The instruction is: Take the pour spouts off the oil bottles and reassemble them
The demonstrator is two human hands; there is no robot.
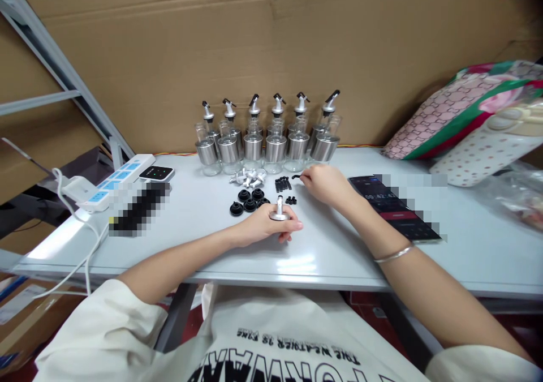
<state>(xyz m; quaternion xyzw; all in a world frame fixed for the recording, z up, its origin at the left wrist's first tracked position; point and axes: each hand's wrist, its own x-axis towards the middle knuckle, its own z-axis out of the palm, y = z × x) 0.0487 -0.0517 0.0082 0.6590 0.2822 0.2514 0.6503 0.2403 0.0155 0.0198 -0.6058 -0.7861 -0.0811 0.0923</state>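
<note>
My left hand [271, 223] is closed around a silver pourer spout [279, 209], its nozzle pointing up. Further right, my right hand [320, 183] pinches a small black lever [296, 176] just above the table. Several similar black levers [283, 184] lie to the left of that hand. Below them sits a little group of tiny black caps [291, 200]. Black round stoppers [250, 204] lie beside my left hand, partly hidden by it. Behind these is a pile of silver spouts [248, 177].
Glass oil bottles with steel sleeves [253, 147] stand in rows at the back; the rear ones carry pourers. A phone [394, 206] lies right, with a spotted bottle [487, 138] and patterned bag [458, 110] beyond. A power strip [123, 181] and white device [156, 173] are left.
</note>
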